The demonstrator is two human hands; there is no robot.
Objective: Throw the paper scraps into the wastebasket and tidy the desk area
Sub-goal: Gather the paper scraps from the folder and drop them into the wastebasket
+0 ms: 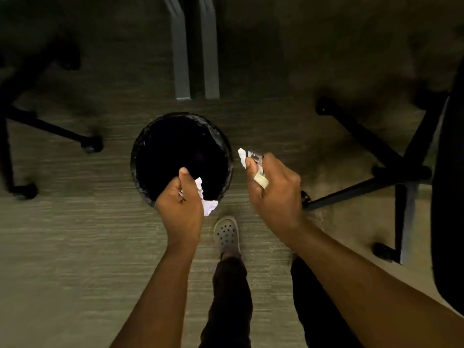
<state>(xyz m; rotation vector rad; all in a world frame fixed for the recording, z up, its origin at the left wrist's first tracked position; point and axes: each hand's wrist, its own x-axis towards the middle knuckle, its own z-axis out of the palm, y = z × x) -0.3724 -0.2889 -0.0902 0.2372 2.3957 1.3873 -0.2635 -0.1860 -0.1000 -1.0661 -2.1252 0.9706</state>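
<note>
Grey-beige carpet (75, 247) fills the view from above, with two grey desk legs (193, 59) at the top and black wheeled chair bases to the left (50, 129) and right (391, 156). Between them stands a round black wastebasket (136, 156), lined with a dark bag, its inside too dark to read. The person's left hand (179, 209) is curled closed around a crumpled white paper scrap (207, 199) and sits over the near rim of the basket. The right hand (273, 192) is also closed, gripping another bunch of paper scraps (244, 155) with a shiny bit among them; it is just to the right of the basket, outside the rim. Below the hands, one foot in a light perforated clog (226, 233) stands near the basket, dark trousers above it
</note>
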